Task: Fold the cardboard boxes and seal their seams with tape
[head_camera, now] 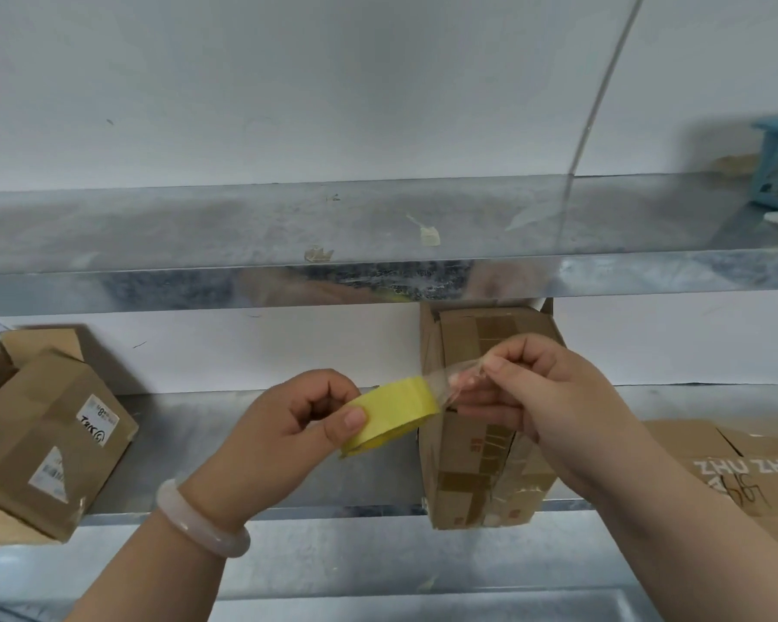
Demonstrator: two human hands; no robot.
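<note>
L hand (pixel 302 419) curled round yellow tape roll (pixel 394 413), thumb on its face, wrist w/ pale bangle (pixel 201 520). R hand (pixel 544 397) pinches clear tape end (pixel 452 381) pulled off roll, fingers bent. Both raised in front of upright cardboard box (pixel 477 469) on metal shelf (pixel 243 424).

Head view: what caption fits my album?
Left hand holds a yellow tape roll; right hand pinches its clear tape end, near a cardboard box.

Upright box (pixel 481 446) blocks the shelf (pixel 243 442); open room lies left.
</note>
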